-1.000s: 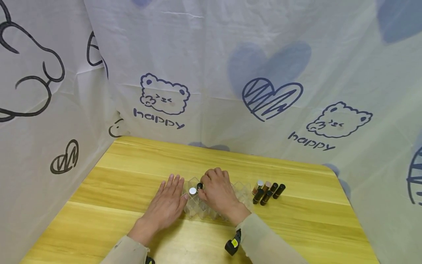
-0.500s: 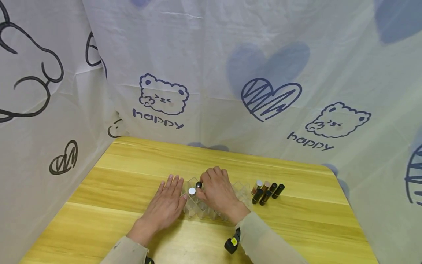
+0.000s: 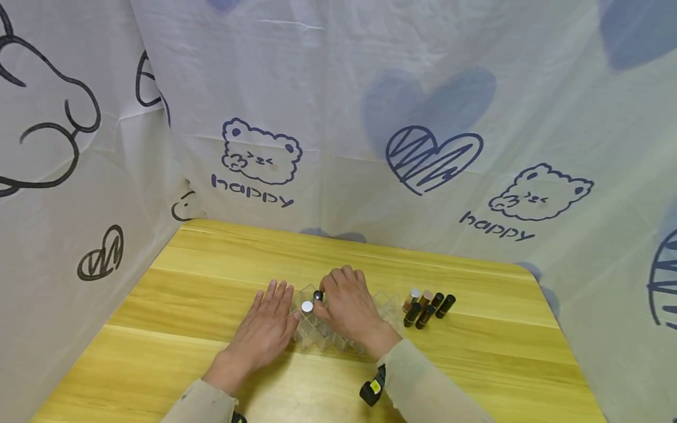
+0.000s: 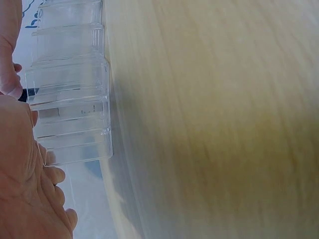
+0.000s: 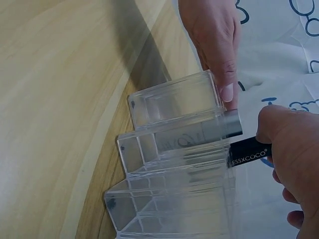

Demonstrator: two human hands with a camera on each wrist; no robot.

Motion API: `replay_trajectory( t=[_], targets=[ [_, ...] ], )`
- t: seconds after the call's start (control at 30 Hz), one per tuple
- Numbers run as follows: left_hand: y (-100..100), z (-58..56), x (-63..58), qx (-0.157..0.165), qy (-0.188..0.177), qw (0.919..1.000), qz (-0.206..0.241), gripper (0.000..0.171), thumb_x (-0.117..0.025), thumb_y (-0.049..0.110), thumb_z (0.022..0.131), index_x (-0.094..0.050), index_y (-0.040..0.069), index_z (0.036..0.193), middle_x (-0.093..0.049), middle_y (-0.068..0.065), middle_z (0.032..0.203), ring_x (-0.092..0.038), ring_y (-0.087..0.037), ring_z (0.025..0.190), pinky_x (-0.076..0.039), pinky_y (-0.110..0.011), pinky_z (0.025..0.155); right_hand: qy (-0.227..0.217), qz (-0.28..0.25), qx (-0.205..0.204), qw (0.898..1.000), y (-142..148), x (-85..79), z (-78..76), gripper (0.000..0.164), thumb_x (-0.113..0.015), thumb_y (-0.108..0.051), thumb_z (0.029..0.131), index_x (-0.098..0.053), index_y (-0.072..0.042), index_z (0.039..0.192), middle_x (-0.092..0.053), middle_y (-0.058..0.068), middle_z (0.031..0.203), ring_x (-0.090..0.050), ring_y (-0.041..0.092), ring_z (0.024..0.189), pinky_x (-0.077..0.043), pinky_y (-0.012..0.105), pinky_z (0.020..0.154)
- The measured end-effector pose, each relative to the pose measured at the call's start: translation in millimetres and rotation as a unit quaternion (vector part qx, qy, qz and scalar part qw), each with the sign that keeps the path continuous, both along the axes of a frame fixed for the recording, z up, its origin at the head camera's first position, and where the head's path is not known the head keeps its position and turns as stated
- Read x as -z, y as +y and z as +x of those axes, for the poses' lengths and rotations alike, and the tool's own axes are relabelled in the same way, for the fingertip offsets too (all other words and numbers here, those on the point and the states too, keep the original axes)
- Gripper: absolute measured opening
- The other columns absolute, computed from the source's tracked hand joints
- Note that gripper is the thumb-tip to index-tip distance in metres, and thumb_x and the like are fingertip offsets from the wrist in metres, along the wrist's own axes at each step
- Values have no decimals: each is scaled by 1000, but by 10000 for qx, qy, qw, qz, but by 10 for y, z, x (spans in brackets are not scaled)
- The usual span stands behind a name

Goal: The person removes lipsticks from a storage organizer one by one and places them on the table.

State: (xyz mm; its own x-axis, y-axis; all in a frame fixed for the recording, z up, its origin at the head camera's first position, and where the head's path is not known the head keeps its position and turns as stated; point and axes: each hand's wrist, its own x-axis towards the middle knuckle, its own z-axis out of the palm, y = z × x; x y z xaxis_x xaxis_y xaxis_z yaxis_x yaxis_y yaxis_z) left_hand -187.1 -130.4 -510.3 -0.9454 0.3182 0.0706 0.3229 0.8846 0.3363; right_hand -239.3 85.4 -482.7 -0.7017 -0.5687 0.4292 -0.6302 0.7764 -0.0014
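A clear plastic lipstick organizer (image 3: 317,338) with several diamond-shaped compartments stands on the table between the hands. My right hand (image 3: 349,302) pinches a black lipstick (image 5: 249,151) with white lettering between thumb and fingers. In the right wrist view its lower end is at the top opening of a compartment. Beside it, a lipstick with a silver cap (image 5: 232,123) stands inside the organizer. My left hand (image 3: 264,329) lies with fingers straight along the organizer's left end, its thumb against the rim. My right hand hides the organizer's middle in the head view.
Right of the organizer, several lipsticks stand grouped on the wooden table (image 3: 508,329), among them a silver-capped one (image 3: 415,294), a brownish one (image 3: 425,298) and a black one (image 3: 446,306). A white printed cloth (image 3: 338,170) hangs behind and at the left.
The black lipstick in my right hand has tilted slightly, its top shifting a little left and up. Both hands stay almost where they were; the view drifts slightly.
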Motion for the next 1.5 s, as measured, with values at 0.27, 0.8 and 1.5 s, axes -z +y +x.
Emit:
replay_trajectory(
  t=[0.27,0.8,1.5],
  targets=[
    [-3,1,21,-30,34,10000,41,65,-35,39,116,-27,-3,165,-25,-24,172,-14,-39,163,-14,-59,133,25,-121,-102,9999,18,-68,14,20,-71,-32,96,-67,-12,97,-65,1,95,-55,22,90,-42,36,78],
    [12,-1,8,3,38,10000,57,65,-35,39,116,-27,-2,165,-25,-25,172,-14,-40,163,-13,-59,133,249,-323,-124,9991,129,-281,55,22,-75,-32,93,-69,-12,98,-67,1,95,-57,23,93,-43,37,78],
    [17,2,-2,48,103,9998,153,64,-38,37,116,-29,-4,164,-27,-26,170,-17,-42,161,-15,-61,131,305,-504,-109,9982,403,-439,139,16,-73,-26,92,-68,-11,95,-66,2,94,-57,25,92,-45,40,81]
  ],
)
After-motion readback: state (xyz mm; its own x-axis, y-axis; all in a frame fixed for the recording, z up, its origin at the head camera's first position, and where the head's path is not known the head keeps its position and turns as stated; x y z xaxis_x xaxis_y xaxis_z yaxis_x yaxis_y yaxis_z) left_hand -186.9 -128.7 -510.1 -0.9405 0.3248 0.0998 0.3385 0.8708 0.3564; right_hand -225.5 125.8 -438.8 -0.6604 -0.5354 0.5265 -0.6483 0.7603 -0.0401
